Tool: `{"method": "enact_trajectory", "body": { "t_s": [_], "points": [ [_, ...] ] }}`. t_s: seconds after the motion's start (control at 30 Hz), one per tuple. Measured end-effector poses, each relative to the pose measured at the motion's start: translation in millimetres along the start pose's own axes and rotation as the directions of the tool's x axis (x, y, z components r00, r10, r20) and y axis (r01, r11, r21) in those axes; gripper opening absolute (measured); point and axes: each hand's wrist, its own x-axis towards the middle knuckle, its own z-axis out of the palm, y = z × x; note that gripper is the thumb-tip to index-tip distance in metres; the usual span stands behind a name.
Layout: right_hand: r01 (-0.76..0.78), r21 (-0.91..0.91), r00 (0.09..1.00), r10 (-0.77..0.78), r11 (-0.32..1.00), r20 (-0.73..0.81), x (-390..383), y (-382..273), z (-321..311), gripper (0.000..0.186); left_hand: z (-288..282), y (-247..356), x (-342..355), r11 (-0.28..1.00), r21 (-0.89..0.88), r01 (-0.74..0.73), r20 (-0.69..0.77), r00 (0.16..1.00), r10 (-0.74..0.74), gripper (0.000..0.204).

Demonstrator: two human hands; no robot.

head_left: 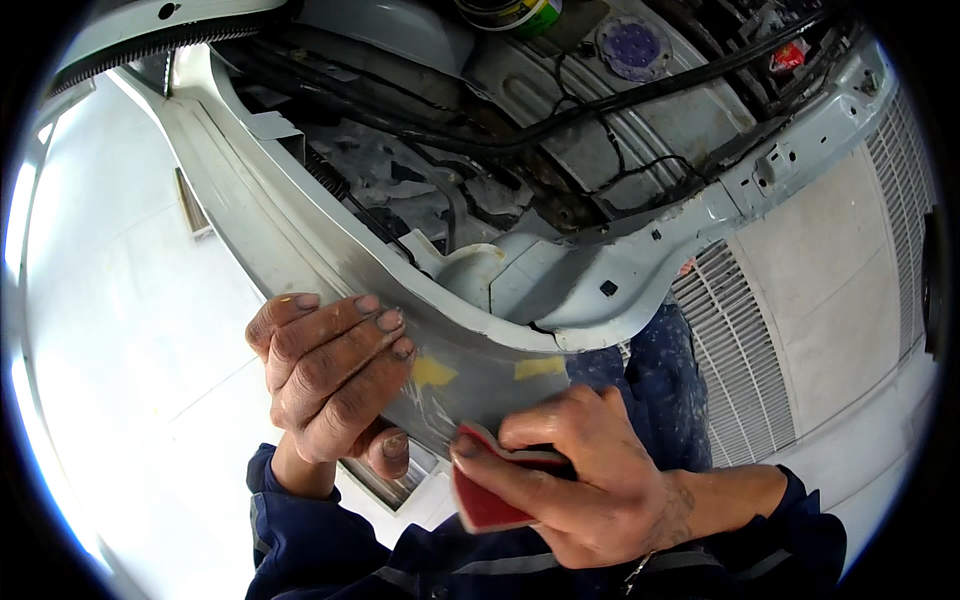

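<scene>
One half-open left grip [330,380] rests on a grey panel [485,390], while the nearly closed right grip [585,480] pinches a red pad [485,497], whose edge, if pressed unevenly, could gouge the yellow patches [437,372] just beyond that grip.

Red pad [485,497], grey panel [482,395] with yellow patches [435,372], navy sleeves [310,535].

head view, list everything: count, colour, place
curved metal panel: 1, grey, centre
irregular patches: 2, yellow, on panel
folded pad: 1, red, lower centre
round disc: 1, purple, upper right
round tin: 1, green/yellow, top
thick cable: 1, black, top
small clutter: uncountable, mixed, upper right
slatted gratings: 2+, white, right
smooth floor: 1, white, left
speckled trousers: 1, navy, behind panel
sleeves: 2, navy, bottom
left hand: 1, bare, on panel
right hand: 1, bare, holding pad
</scene>
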Motion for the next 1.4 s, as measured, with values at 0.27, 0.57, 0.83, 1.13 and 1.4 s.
{"method": "enact_trajectory", "body": {
  "t_s": [0.27, 0.57, 0.83, 1.13, 1.4],
  "points": [
    [0.009, 0.031, 0.998, -0.010, 0.999, 0.060, 21, 3, 0, 0.051, 3, -1, -1, 1.000, 0.007, -0.015, -0.026, 1.000, 0.015, 0.046],
    [-0.201, -0.020, 0.951, 0.191, 0.979, -0.242, -18, 8, -5, 0.049, 6, 0, -4, 1.000, -0.011, 0.013, -0.057, 0.998, -0.014, 0.043],
    [0.124, -0.119, 0.905, -0.161, 0.985, -0.395, 8, 10, 30, 0.021, 2, 2, -1, 0.999, -0.027, 0.024, -0.030, 0.999, -0.024, 0.043],
    [0.149, -0.157, 0.926, -0.194, 0.976, -0.323, 17, 2, 23, 0.021, 2, 0, 1, 1.000, -0.028, 0.008, -0.021, 1.000, -0.009, 0.041],
    [0.123, -0.065, 0.950, -0.136, 0.990, -0.280, 22, 3, 23, 0.031, -5, 0, -10, 0.995, -0.021, 0.096, 0.004, 0.995, -0.096, 0.037]
  ]
}}
